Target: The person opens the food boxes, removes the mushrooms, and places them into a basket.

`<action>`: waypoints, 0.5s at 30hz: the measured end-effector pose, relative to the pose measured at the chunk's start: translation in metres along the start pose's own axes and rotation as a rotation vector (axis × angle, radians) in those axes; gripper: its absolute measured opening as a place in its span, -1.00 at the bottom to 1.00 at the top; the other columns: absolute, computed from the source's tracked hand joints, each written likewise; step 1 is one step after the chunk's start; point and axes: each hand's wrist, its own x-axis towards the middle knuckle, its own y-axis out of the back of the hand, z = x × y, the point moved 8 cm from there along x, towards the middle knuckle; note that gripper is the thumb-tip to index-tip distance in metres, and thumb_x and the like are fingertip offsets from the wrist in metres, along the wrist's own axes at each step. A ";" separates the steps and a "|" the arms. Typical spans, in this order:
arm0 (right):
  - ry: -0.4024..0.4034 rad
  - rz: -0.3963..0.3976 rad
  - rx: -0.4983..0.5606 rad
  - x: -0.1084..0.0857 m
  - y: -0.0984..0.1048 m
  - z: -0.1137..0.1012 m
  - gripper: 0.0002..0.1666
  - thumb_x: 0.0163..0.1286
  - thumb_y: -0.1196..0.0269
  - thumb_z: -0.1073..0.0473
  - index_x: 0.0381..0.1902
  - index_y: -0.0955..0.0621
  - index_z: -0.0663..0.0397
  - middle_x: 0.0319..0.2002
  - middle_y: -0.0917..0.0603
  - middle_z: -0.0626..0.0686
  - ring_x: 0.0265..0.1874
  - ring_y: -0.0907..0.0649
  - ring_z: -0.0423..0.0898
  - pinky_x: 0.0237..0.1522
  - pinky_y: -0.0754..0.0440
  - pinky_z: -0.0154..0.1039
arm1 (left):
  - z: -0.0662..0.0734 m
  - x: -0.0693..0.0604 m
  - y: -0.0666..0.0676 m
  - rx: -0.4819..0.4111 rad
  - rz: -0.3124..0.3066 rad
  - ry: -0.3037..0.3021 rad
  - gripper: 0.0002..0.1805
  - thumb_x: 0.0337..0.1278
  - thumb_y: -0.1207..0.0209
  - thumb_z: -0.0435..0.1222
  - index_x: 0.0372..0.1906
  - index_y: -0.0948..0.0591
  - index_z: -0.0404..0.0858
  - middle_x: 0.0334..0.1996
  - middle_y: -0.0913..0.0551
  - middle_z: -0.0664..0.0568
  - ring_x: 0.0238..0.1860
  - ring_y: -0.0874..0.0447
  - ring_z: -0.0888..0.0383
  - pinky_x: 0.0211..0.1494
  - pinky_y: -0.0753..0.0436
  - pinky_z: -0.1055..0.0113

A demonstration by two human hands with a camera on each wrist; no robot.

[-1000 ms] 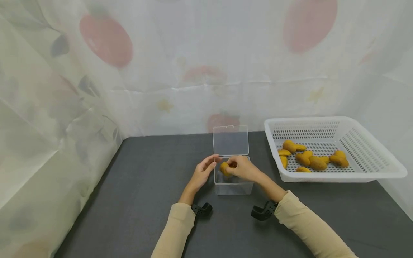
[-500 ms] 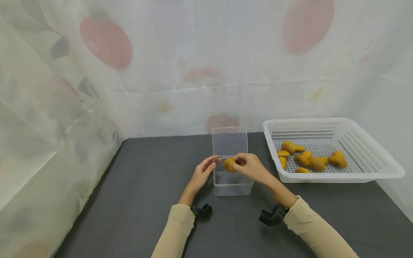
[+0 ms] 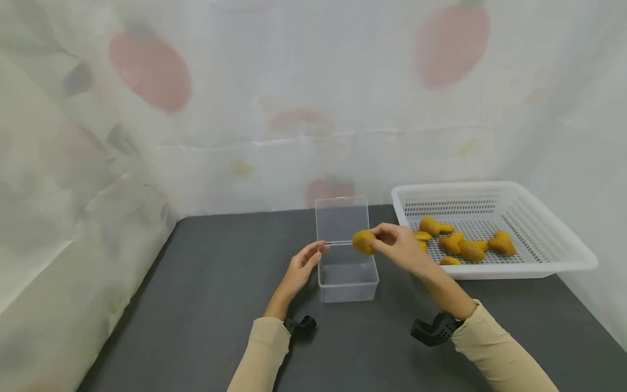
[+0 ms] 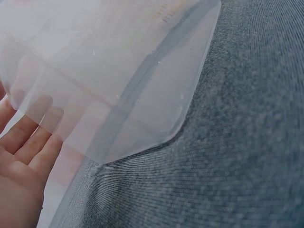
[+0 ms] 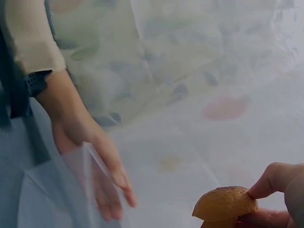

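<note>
In the head view my right hand (image 3: 403,249) pinches a yellow-brown mushroom (image 3: 364,242) above the back right of a clear plastic box (image 3: 348,293). The right wrist view shows the domed cap of this mushroom (image 5: 227,203) between thumb and fingers, with a paler stem below. The lidded box stands on the dark table, its hinged lid (image 3: 342,220) raised at the back. At the box's back left corner rests my left hand (image 3: 296,272). In the left wrist view, fairly straight fingers (image 4: 34,142) of that hand lie against the box's clear wall, partly seen through it.
A white perforated basket (image 3: 495,268) stands at the back right with several mushrooms (image 3: 472,251) in it. The dark cloth-covered table (image 3: 225,283) extends around the box. A pale printed curtain (image 3: 274,65) hangs behind and at the sides.
My right hand has lifted the mushroom out of the box and carried it up and to the right. The left hand stays at the box's corner. The head view has shifted slightly.
</note>
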 end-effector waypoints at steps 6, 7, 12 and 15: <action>-0.053 0.043 0.015 -0.004 0.031 0.006 -0.68 0.44 -0.10 0.26 0.03 -0.56 0.38 -0.04 -0.65 0.36 -0.26 -0.59 -0.55 -0.10 -0.61 -0.45 | 0.002 -0.003 0.000 0.020 -0.006 -0.013 -0.56 0.47 0.07 -0.28 0.33 -0.37 -0.38 0.23 -0.51 -0.37 0.30 -0.48 -0.11 0.26 -0.44 0.63; -0.068 0.051 0.014 -0.004 0.036 0.007 -0.67 0.45 -0.10 0.24 0.05 -0.56 0.37 -0.03 -0.65 0.34 -0.25 -0.58 -0.57 -0.04 -0.61 -0.41 | 0.003 -0.004 0.000 0.020 -0.006 -0.012 -0.56 0.47 0.07 -0.28 0.33 -0.37 -0.38 0.23 -0.51 -0.37 0.30 -0.49 -0.08 0.26 -0.44 0.64; -0.115 0.087 0.011 -0.001 0.060 0.014 -0.59 0.48 -0.06 0.16 0.11 -0.52 0.38 -0.10 -0.70 0.06 -0.23 -0.55 -0.58 -0.04 -0.57 -0.37 | 0.004 -0.003 0.000 0.012 -0.013 -0.010 -0.55 0.47 0.08 -0.27 0.34 -0.36 -0.37 0.24 -0.50 -0.36 0.32 -0.45 -0.12 0.29 -0.44 0.61; -0.136 0.111 0.034 0.002 0.074 0.018 -0.55 0.48 -0.05 0.13 0.12 -0.49 0.42 -0.25 -0.65 -0.26 -0.31 -0.52 -0.49 -0.29 -0.54 -0.46 | 0.005 -0.002 -0.001 0.007 -0.019 -0.008 -0.54 0.48 0.08 -0.27 0.35 -0.34 -0.39 0.24 -0.49 -0.36 0.34 -0.41 -0.20 0.31 -0.44 0.57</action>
